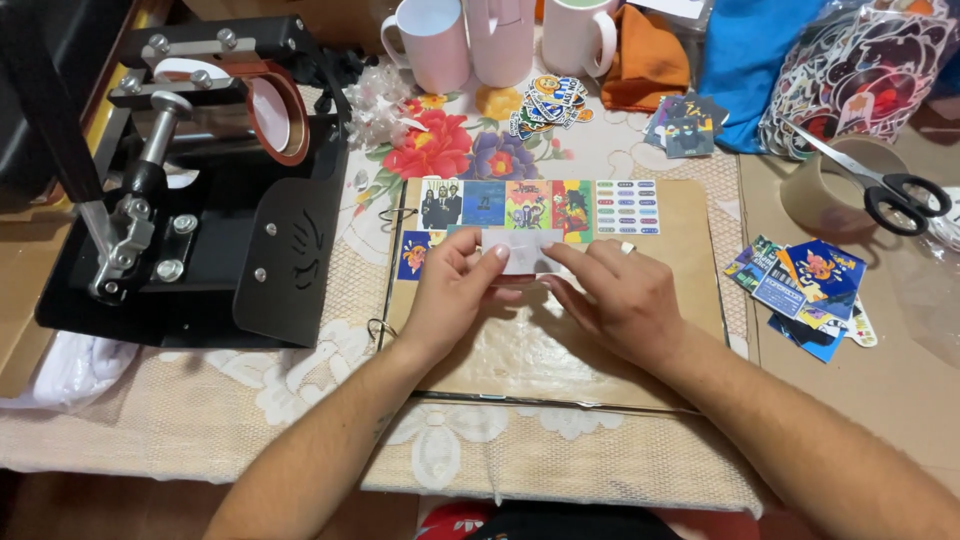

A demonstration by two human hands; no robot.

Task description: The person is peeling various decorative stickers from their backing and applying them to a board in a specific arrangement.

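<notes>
Clutter rings the work spot on every side. Black mug heat press (200, 190) sits to the left, its bent cover plate just beside the ring-bound kraft album (560, 330); white cloth (70, 365) pokes out under the press. Far edge: three mugs (500, 40), orange cloth (645, 60), blue fabric (745, 70), a clear bag stuffed w/ stickers (865, 70). Loose sticker pile (550, 100) near the mugs, another small dark sticker (685, 125) beside it. Right side: tape roll (835, 180) w/ scissors (885, 185) lying across it, and a fanned stack of stickers (810, 295) just off the album's right edge.

Album page is open, top row already filled w/ five stickers (540, 205), one more below at the left (413, 255). Lower half of the page is bare.

Left hand (450, 300) and right hand (625, 300) meet over the page middle, both pinching a small pale sticker sheet (520, 250) btwn thumb and fingertips, one hand at each end. The sheet hangs just under the filled row, held above the page; can't tell if it touches. Ring on right hand.

Free room: bare page toward the near edge and lace tablecloth (300, 420) in front; sides are tight.
</notes>
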